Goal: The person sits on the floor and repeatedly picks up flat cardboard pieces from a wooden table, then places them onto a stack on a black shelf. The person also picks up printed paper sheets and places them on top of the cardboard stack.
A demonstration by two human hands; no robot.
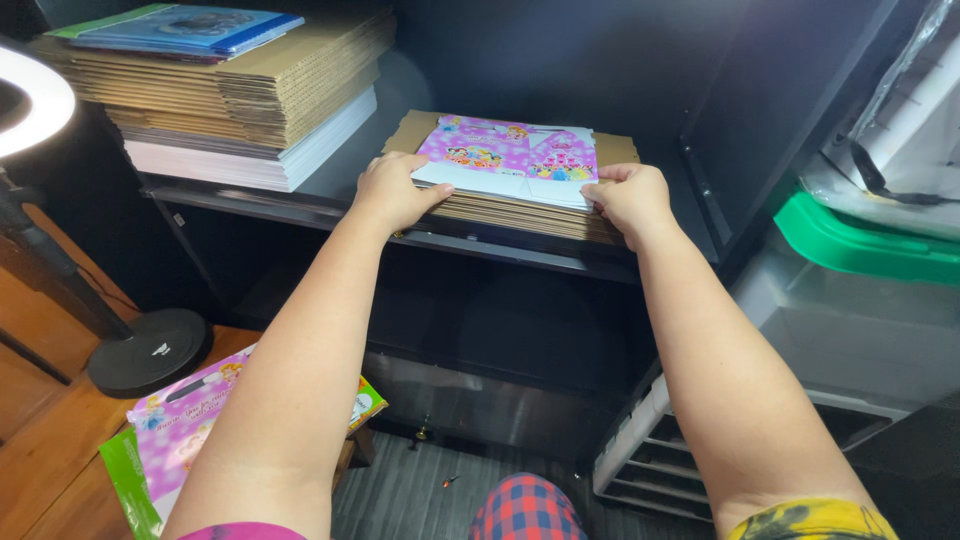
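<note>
Both hands grip a small stack of flat pink cartoon-printed cardboard sheets (510,158): left hand (392,190) on its left edge, right hand (630,197) on its right. The stack lies atop brown corrugated cardboard sheets (520,215) on a dark shelf (300,205).

It looks like a small home packing workshop: stacks of flat cardboard sheets (290,85) fill a dark shelf (300,205), with a ring light (35,100) left of it.

Ring light (30,95) cut by left edge, fingertips hidden under pink cartons (510,158)
</note>
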